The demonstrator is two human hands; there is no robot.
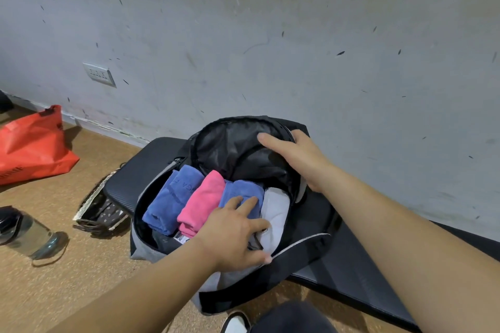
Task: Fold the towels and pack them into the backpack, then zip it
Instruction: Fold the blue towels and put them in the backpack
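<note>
A grey and black backpack lies open on a black mat. Inside it, folded towels stand side by side: a blue towel at the left, a pink towel, a second blue towel and a white towel at the right. My left hand rests on the packed towels with fingers spread, over the second blue and the white one. My right hand holds the black flap of the backpack open, fingers over its upper edge.
The black mat runs along a grey wall. On the brown floor at the left lie a red bag, a clear water bottle and a small patterned basket. A shoe tip shows at the bottom.
</note>
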